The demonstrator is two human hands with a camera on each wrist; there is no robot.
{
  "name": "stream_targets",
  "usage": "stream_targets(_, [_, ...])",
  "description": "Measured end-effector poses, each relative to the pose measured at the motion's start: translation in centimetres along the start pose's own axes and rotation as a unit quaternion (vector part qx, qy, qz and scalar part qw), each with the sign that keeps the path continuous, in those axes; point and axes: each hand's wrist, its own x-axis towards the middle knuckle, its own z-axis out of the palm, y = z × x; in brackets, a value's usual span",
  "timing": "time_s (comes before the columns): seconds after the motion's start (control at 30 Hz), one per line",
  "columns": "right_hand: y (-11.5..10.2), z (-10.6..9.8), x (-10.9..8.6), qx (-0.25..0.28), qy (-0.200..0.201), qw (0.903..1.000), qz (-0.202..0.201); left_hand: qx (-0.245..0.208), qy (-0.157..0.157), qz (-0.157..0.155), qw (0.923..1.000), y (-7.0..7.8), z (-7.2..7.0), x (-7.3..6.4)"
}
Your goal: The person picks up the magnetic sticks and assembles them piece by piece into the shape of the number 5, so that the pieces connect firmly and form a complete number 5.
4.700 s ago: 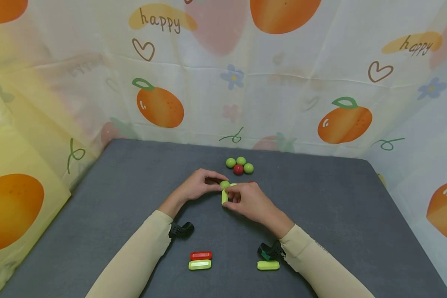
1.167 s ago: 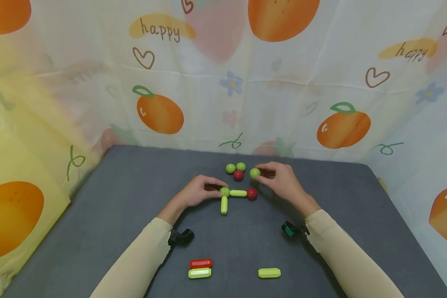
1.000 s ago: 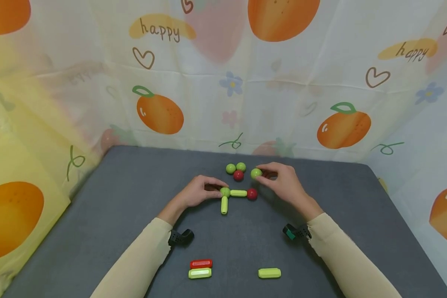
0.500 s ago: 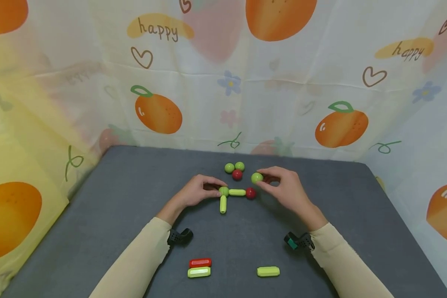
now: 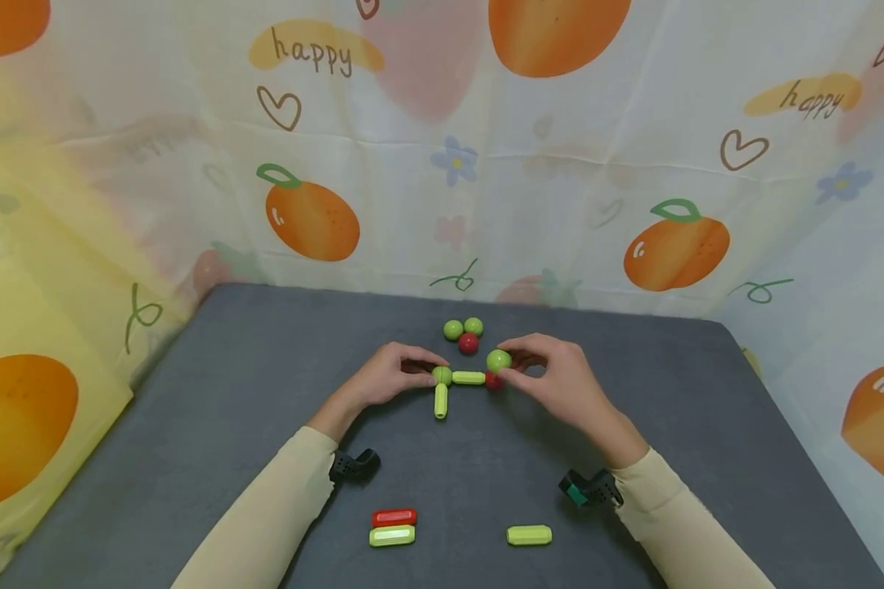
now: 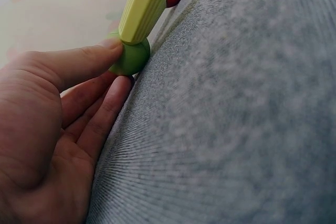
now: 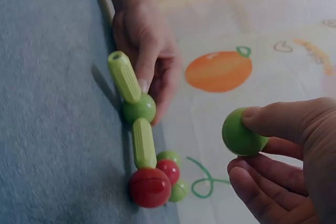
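Note:
My left hand (image 5: 392, 376) pinches a green ball (image 6: 134, 57) between thumb and fingers, low at the table. Two yellow-green rods join that ball at a right angle: one rod (image 5: 440, 401) points toward me, the other rod (image 5: 468, 378) runs right to a red ball (image 7: 150, 188). Between the thumb and fingertips of my right hand (image 5: 560, 376) is a loose green ball (image 7: 242, 132). It is held above the joined red ball, partly covering it in the head view.
Just behind the joined pieces lie two green balls (image 5: 453, 330) and a red ball (image 5: 468, 343). Nearer me on the grey table (image 5: 265, 343) are a red rod (image 5: 394, 517) beside a yellow-green rod (image 5: 392, 536), and another yellow-green rod (image 5: 529, 535) to the right.
My right hand has let go of the joined pieces, picked a green ball from the group behind, and brought it toward the joined red ball. The left hand keeps its hold.

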Motion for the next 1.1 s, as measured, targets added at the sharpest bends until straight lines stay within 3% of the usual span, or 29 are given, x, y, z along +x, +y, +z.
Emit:
stream_targets(0.3, [-1.0, 1.5, -0.5, -0.005, -0.041, 0.9990, -0.017, -0.003, -0.001, 0.011, 0.9999, 0.0, -0.1, 0.1])
stream_targets(0.63, [-2.4, 4.6, -1.4, -0.010, -0.161, 0.9869, -0.013, 0.000, -0.001, 0.018, 0.9998, -0.1, -0.2, 0.1])
stream_targets(0.8, [-2.7, 5.8, -1.5, -0.008, -0.196, 0.9803, -0.024, -0.001, 0.002, 0.016, 0.9999, 0.0, -0.3, 0.1])
stream_targets(0.9, [-2.6, 6.4, -1.7, -0.023, -0.197, 0.9796, -0.035, -0.003, 0.000, 0.010, 0.9999, 0.1, -0.2, 0.1])
stream_targets(1.1, [-2.8, 7.5, -2.0, -0.042, -0.160, 0.9839, -0.067, -0.012, 0.001, 0.009, 0.9999, 0.2, -0.1, 0.1])
